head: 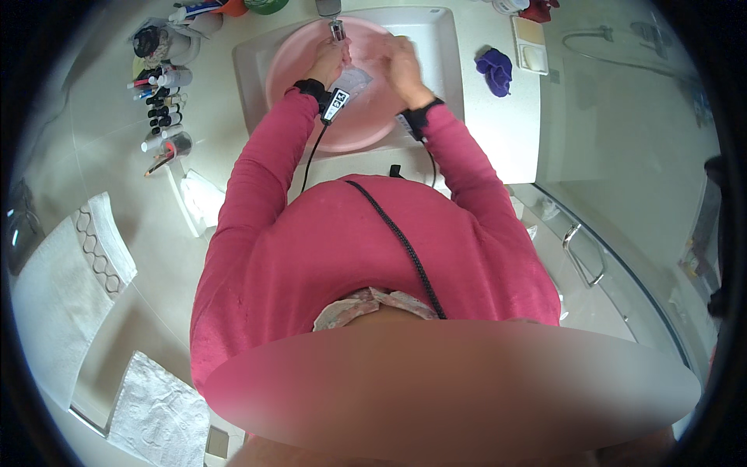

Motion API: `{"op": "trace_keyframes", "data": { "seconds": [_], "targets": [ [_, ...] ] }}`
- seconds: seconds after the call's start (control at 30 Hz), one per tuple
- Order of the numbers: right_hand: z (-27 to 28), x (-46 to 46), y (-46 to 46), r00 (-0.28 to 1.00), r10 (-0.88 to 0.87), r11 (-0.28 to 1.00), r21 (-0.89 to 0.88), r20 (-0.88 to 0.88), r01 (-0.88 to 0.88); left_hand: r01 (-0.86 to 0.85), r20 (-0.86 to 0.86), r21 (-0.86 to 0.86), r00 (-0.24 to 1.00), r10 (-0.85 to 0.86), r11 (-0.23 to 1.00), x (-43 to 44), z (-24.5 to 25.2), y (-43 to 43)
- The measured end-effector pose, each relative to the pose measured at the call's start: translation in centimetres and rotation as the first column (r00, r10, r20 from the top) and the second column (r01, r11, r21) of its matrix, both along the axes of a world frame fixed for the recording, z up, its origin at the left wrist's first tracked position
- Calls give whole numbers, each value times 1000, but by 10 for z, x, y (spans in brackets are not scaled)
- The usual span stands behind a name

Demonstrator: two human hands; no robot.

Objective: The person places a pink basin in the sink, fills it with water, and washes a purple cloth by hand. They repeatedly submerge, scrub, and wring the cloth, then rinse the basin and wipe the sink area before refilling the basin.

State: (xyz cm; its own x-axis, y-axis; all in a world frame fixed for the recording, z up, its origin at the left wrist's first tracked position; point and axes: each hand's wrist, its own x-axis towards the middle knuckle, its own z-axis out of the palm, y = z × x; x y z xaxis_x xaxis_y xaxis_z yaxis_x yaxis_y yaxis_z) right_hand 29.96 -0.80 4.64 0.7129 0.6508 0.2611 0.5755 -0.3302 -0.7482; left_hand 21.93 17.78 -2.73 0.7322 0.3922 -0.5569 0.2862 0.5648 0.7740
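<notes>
A round pink plastic basin (373, 137) sits inside the white rectangular sink (440, 35). Over its left half, my left hand (328, 63) is closed just below the metal faucet (337, 28). From that hand hangs a pale, translucent, limp piece (355, 80), perhaps thin cloth or plastic; its exact kind is unclear. My right hand (402, 67) is bent over the basin's right side, apart from the left and blurred. Its fingertips are indistinct, so whether they hold anything is hidden. Both wrists wear black bands with small devices.
Right of the sink lie a crumpled purple cloth (495, 71) and a white soap dish (530, 46). Several small bottles (166, 108) and a cup with brushes (178, 144) line the left counter. A glass door with a metal handle (580, 257) stands at right; white towels (64, 303) hang at left.
</notes>
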Motion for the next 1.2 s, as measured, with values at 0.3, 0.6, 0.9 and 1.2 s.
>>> {"op": "trace_keyframes", "data": {
  "seconds": [0.3,0.6,0.9,1.2],
  "targets": [
    [51,74,-145,815,-500,659,-482,294,578,243,-70,191,970,-233,951,-30,52,-12],
    [65,-5,-59,956,-98,991,59,-276,119,238,67,-72,970,-233,969,-82,89,-40],
    [57,-28,45,987,62,998,29,-149,-59,309,-300,382,933,-200,871,-105,72,-20],
    [103,79,116,417,274,939,335,-867,79,-158,50,-38,986,160,987,-49,66,-18]
  ]
}}
